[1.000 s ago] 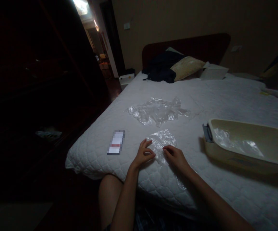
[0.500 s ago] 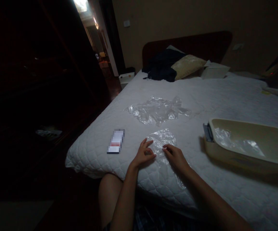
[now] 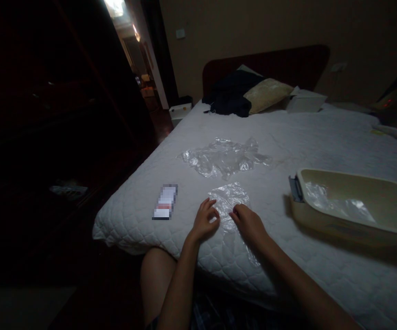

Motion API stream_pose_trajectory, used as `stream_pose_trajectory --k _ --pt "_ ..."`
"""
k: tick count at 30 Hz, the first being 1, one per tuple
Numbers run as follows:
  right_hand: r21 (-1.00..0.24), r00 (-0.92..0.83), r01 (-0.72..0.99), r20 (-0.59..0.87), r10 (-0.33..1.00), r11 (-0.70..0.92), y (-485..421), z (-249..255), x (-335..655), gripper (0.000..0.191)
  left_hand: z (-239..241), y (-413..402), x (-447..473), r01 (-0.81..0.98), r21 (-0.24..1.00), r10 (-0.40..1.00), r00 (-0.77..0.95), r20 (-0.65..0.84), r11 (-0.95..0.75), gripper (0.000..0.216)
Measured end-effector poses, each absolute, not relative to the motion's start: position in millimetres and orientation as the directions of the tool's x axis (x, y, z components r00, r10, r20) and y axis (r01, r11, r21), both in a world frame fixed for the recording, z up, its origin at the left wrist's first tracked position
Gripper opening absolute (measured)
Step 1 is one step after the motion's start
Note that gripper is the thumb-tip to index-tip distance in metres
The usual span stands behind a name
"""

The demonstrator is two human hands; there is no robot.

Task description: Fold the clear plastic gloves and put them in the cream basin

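Note:
A small clear plastic bag (image 3: 230, 198) lies flat on the white quilted bed (image 3: 287, 146) near its front edge. My left hand (image 3: 205, 222) rests on the bag's left edge with the fingers curled and pinching the film. My right hand (image 3: 248, 222) presses on the bag's near right part, fingers bent over the plastic. A larger crumpled sheet of clear plastic (image 3: 224, 158) is spread farther back on the bed. Left of my hands sits a small flat box (image 3: 165, 202).
A beige plastic tub (image 3: 352, 208) with clear plastic inside stands on the bed to the right. Pillows (image 3: 267, 94) and a dark garment (image 3: 229, 96) lie at the headboard. The bed's left edge drops to a dark floor. My knee (image 3: 155, 279) shows below.
Both hands have drawn slightly closer together on the small bag, and my left fingers have curled in from a spread pose. Nothing else has moved.

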State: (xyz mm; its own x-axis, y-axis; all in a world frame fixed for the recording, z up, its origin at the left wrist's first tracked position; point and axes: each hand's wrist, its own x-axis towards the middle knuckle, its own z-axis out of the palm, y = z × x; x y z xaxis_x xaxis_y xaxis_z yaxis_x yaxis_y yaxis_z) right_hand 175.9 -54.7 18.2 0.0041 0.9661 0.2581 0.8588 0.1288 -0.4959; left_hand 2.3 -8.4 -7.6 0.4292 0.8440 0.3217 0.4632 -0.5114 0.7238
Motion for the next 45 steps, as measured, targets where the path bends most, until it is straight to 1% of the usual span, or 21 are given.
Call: stream_pose_trajectory --k 4,12,15,17,20,22,23,24,26,27,29,30,32,35,38,45 --pt "-0.492 0.010 0.863 0.245 0.970 0.115 -53.0 19.4 176.0 0.013 -8.4 -10.2 2.2 0.488 0.711 0.849 0.424 0.314 -0.506 0.010" --pt "-0.646 0.096 0.762 0.189 0.977 0.050 -45.0 17.1 181.9 0.013 -7.6 -11.9 3.6 0.533 0.675 0.851 0.426 0.306 -0.510 0.007" --pt "-0.677 0.086 0.734 0.179 0.980 0.059 -40.8 15.1 188.3 0.015 -6.6 -12.4 3.5 0.535 0.667 0.846 0.432 0.312 -0.519 0.007" --pt "-0.674 0.101 0.737 0.192 0.976 0.056 -41.4 16.9 192.1 0.016 -6.4 -12.4 3.3 0.529 0.665 0.841 0.434 0.323 -0.528 0.007" --pt "-0.643 0.139 0.765 0.222 0.965 0.038 -52.0 24.9 193.3 0.018 -5.7 -12.2 3.5 0.525 0.672 0.844 0.432 0.320 -0.523 0.007" --pt "-0.608 0.061 0.786 0.257 0.965 0.112 -66.6 30.5 189.4 0.020 -4.7 -12.3 4.0 0.525 0.679 0.849 0.429 0.310 -0.513 0.007" --pt "-0.575 -0.040 0.794 0.276 0.960 0.199 -75.5 32.0 186.1 0.021 -4.2 -12.5 4.2 0.524 0.683 0.851 0.425 0.308 -0.509 0.008" --pt "-0.522 -0.164 0.797 0.297 0.941 0.304 -85.0 32.1 182.2 0.021 -3.9 -12.6 4.5 0.522 0.686 0.852 0.423 0.307 -0.507 0.009" --pt "-0.351 -0.421 0.786 0.298 0.856 0.509 -103.3 27.7 173.8 0.020 -3.8 -13.0 4.9 0.517 0.690 0.853 0.419 0.312 -0.506 0.009" --pt "-0.259 -0.507 0.774 0.291 0.811 0.577 -111.1 23.5 169.8 0.019 -4.2 -13.1 5.0 0.513 0.693 0.853 0.416 0.316 -0.507 0.009" --pt "-0.114 -0.613 0.743 0.280 0.739 0.660 -122.8 12.7 163.6 0.017 -5.5 -13.2 5.3 0.505 0.700 0.854 0.407 0.323 -0.505 0.010" --pt "-0.066 -0.635 0.734 0.284 0.718 0.675 -126.6 7.1 161.4 0.014 -6.1 -13.2 5.5 0.502 0.704 0.855 0.406 0.322 -0.503 0.010" --pt "-0.015 -0.649 0.730 0.301 0.699 0.684 -131.3 -2.0 158.7 0.011 -7.1 -13.3 6.0 0.501 0.709 0.858 0.406 0.315 -0.497 0.010" --pt "-0.019 -0.634 0.736 0.329 0.700 0.676 -134.4 -7.9 157.0 0.012 -7.6 -13.4 6.4 0.516 0.704 0.863 0.406 0.301 -0.488 0.010" --pt "-0.059 -0.609 0.748 0.334 0.719 0.661 -136.9 -6.0 157.2 0.011 -8.6 -12.2 5.6 0.514 0.708 0.865 0.406 0.296 -0.484 0.009" --pt "-0.179 -0.582 0.755 0.258 0.771 0.630 -144.3 0.5 156.9 0.012 -13.0 -4.8 3.3 0.403 0.783 0.858 0.411 0.307 -0.473 0.004"
